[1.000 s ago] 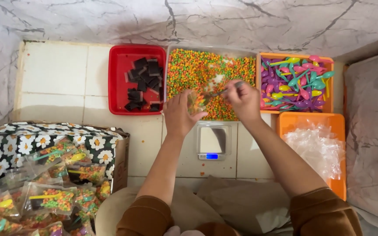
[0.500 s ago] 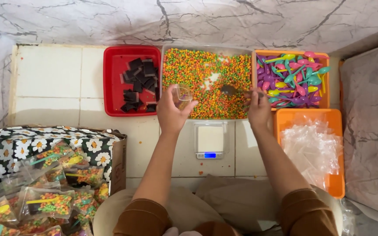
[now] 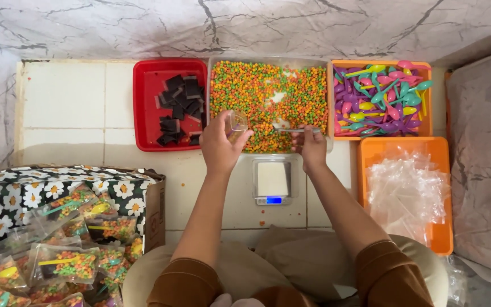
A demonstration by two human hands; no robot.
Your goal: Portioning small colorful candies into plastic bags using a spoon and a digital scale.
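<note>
Left hand (image 3: 220,145): fingers curled closed around a small clear cup (image 3: 237,122), held at its rim and side, tilted over the near edge of the clear tray (image 3: 268,61). The cup is transparent, with a few coloured bits showing inside; how full it is cannot be told.

Right hand (image 3: 312,146): fingers pinched shut on the handle of a metal spoon (image 3: 292,130), which lies level, bowl pointing left into the tray's contents near its near-right corner.

Clear tray: rectangular, filled with small orange, green and yellow pellets (image 3: 251,91), with pale bare patches near the middle. It stands at the far edge of the tiled floor (image 3: 63,102), between two other trays.

Red tray (image 3: 143,102): just left of it, holding dark square pieces.

Orange tray (image 3: 336,68): just right, holding coloured plastic spoons.

Second orange tray (image 3: 370,150): nearer, along the right edge, holding clear plastic bags.

Digital scale (image 3: 272,181): between the forearms, just below the clear tray, platform bare.

Floral-patterned box (image 3: 18,187): near-left corner, holding sealed bags of pellets with spoons.
</note>
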